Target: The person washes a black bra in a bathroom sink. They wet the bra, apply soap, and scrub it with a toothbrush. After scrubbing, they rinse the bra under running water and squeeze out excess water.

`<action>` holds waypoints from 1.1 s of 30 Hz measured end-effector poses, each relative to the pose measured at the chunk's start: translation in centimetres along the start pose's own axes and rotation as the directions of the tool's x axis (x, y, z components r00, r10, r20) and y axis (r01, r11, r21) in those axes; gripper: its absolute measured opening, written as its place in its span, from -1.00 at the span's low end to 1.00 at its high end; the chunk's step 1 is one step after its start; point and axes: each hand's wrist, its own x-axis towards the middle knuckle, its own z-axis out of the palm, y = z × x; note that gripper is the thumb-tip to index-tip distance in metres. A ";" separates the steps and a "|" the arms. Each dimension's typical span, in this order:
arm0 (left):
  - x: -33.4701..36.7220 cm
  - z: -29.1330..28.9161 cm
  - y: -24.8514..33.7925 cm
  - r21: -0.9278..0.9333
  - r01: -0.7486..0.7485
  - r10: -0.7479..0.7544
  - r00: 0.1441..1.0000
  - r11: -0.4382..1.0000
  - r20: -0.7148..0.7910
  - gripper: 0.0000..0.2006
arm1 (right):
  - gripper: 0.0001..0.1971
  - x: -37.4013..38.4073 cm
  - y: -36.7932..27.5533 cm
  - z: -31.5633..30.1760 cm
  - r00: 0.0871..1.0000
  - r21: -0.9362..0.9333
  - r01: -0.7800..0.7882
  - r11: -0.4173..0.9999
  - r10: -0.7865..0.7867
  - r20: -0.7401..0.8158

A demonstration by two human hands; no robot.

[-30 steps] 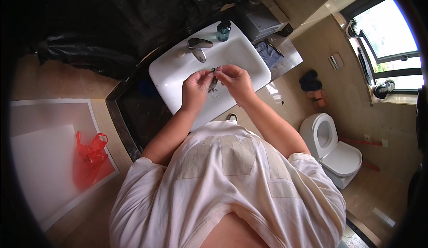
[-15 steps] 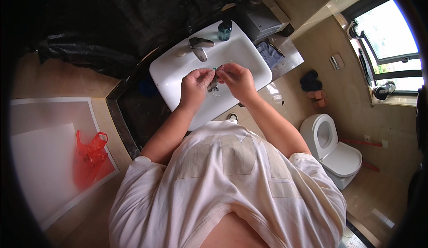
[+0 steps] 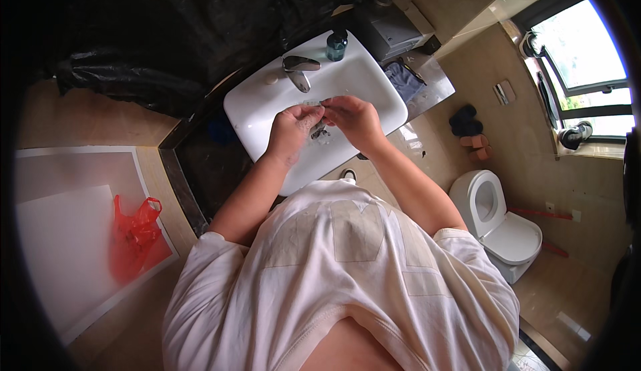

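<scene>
Both hands meet over the bowl of a white washbasin [image 3: 260,114]. My left hand [image 3: 292,131] and my right hand [image 3: 354,119] pinch a small pale, translucent item [image 3: 314,103] between their fingertips; I cannot tell what it is. A small dark object [image 3: 318,131] hangs just below the hands, over the drain area. The chrome tap [image 3: 298,71] stands just beyond the hands at the basin's far rim.
A small teal bottle [image 3: 336,44] stands on the basin's far corner. A grey box [image 3: 389,29] and cloths lie on the counter to the right. A white toilet [image 3: 497,221] is at the right, a red plastic bag [image 3: 137,234] on the left ledge, black plastic sheeting [image 3: 167,31] behind.
The hands stay together over the basin; their fingers have shifted slightly around the small item. Nothing else has moved.
</scene>
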 end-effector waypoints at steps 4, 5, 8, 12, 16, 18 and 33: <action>0.3 -0.6 0.5 -0.038 0.103 -0.100 0.992 0.994 0.075 -0.80 | -0.84 -0.4 -0.1 0.0 1.000 0.006 -0.018 1.000 0.018 0.024; 0.4 -0.7 0.4 -0.032 0.121 -0.118 0.989 0.992 0.089 -0.79 | -0.85 -0.4 0.0 0.1 1.000 0.004 -0.008 1.000 0.008 0.023; 0.4 -0.1 -0.3 0.086 -0.061 0.050 0.990 0.994 0.129 -0.75 | -0.88 -0.3 0.3 0.3 0.999 -0.083 0.018 0.996 -0.020 -0.031; 0.9 -0.7 -1.6 0.412 -0.189 0.088 0.964 0.891 0.251 -0.65 | -0.86 1.0 1.3 -0.5 0.991 0.100 0.069 0.993 -0.057 -0.120; 1.6 -3.2 -2.4 0.465 -0.185 0.101 0.975 0.866 0.198 -0.68 | -0.81 1.9 0.5 -2.8 0.973 0.483 0.000 0.876 0.112 -0.201; 1.9 -4.0 -2.4 0.400 -0.134 0.070 0.983 0.907 0.170 -0.70 | -0.79 2.8 0.6 -5.1 0.955 0.560 -0.007 0.828 0.171 -0.241; 1.2 -2.7 0.2 0.793 -0.134 -0.134 0.956 0.595 0.262 -0.75 | -0.53 0.9 1.9 -2.0 0.891 -0.718 0.431 0.548 -0.132 0.434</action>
